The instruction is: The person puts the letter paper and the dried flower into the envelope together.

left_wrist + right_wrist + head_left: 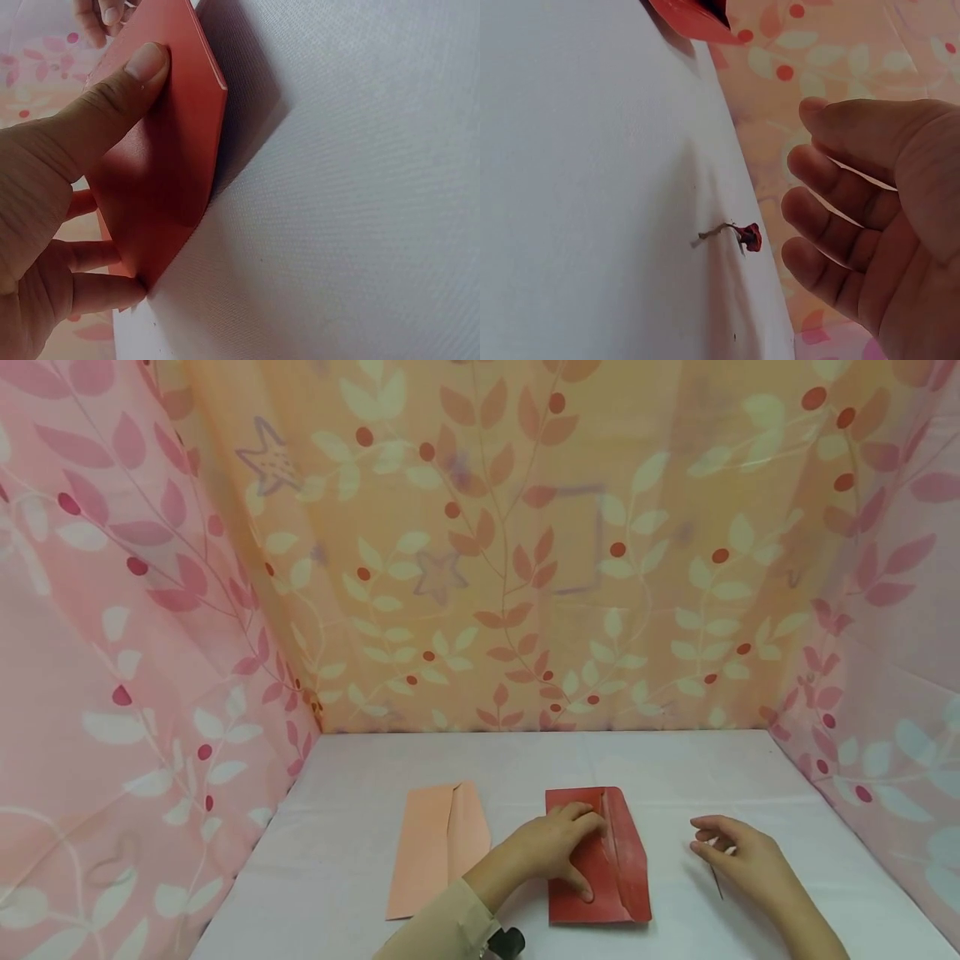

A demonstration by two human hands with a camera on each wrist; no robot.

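On the white table lies a red envelope (588,906), its flap unfolded to the right. My left hand (558,843) grips it, the thumb (112,105) pressing its front face and the other fingers bent against it near the slit. In the left wrist view the envelope (176,150) bows up, with a shadow beneath it. My right hand (742,856) hovers to the right, fingers loosely bent and nothing between them. Below them is a small dried red flower (750,238) with a thin stem (717,883); the hand hides its head in the head view.
A peach-coloured envelope (420,852) lies left of the red one, partly behind my left forearm. Pink flowered cloth (150,652) hangs at both sides, and an orange flowered cloth (510,635) stands along the table's back edge.
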